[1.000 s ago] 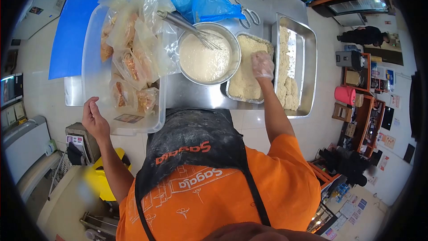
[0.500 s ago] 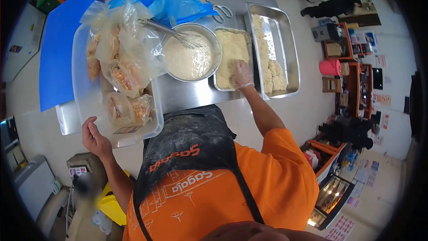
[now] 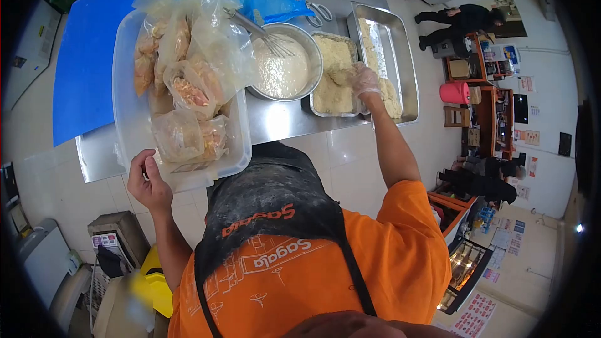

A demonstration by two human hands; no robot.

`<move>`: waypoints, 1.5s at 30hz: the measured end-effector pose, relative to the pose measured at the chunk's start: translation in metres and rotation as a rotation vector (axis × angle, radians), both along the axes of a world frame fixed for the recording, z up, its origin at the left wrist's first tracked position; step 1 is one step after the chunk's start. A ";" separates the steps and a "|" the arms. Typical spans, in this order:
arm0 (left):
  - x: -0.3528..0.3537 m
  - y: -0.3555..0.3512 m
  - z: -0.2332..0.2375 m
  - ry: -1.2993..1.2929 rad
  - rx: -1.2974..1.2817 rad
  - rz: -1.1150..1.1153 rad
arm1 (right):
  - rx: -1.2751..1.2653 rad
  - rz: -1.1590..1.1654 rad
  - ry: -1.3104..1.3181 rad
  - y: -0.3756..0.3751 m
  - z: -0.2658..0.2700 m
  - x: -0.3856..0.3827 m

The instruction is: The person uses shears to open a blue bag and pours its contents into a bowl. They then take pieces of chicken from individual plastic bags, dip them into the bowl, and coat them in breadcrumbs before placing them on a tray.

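My right hand, in a clear plastic glove, is over the right side of a metal tray of pale crumbs. Its fingers are closed on a crumb-coated piece, whose inside is hidden. My left hand is bare and holds nothing, its fingers loosely curled and apart beside the near left corner of a clear plastic tub. Bags of raw meat pieces fill that tub. Between tub and tray stands a round metal bowl of pale batter with a whisk leaning in it.
A longer metal tray to the right holds crumb-coated material along its left side. Blue plastic bags and scissors lie at the back of the steel table. A blue board is at left. People in dark clothes stand farther off.
My right hand has lifted from pressing into the crumbs and shifted right, now with a coated piece. My left hand stays by the tub. The whole view has shifted slightly.
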State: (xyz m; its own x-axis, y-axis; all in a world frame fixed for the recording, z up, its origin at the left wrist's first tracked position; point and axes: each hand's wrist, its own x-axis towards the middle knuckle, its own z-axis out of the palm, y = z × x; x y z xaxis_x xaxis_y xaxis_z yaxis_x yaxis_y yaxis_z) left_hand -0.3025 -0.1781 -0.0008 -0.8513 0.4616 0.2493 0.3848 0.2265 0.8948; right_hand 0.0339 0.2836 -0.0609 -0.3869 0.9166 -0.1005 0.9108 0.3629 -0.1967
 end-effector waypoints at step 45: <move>-0.011 0.023 -0.010 0.237 -0.538 0.347 | 0.010 -0.168 0.042 0.236 -0.071 0.231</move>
State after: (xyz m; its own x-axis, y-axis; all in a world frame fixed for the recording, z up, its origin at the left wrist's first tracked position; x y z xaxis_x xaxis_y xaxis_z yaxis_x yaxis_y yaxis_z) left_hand -0.3133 -0.1547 -0.0112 -0.9231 0.2837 0.2597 0.3814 0.7621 0.5231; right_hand 0.2649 0.5199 -0.1324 -0.2322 0.9695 -0.0779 0.9498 0.2088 -0.2329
